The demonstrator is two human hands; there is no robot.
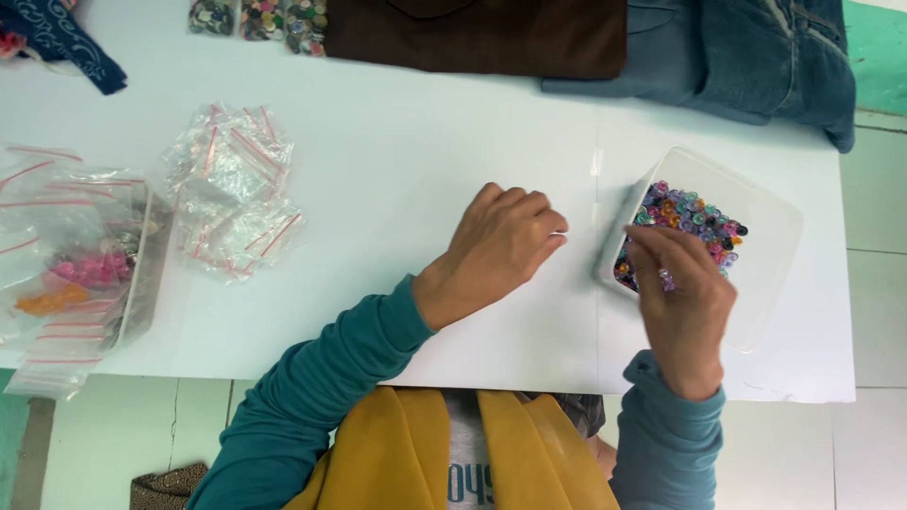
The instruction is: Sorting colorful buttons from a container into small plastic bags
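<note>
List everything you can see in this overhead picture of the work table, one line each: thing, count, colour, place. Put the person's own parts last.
Table: one, white, fills the middle of the view.
Clear tub: one, see-through plastic, right side of the table.
Beads: too many to count, mixed colours, heaped in the clear tub.
Small zip bags: a loose pile, clear with red strips, left of centre.
Second tub: one, clear, far left, holds bags with pink and orange pieces.
Brown cloth: one, top edge.
Denim garment: one, blue, top right.
Left hand: loosely curled, resting on the table.
Right hand: fingers over the beads, pinching one.
</note>
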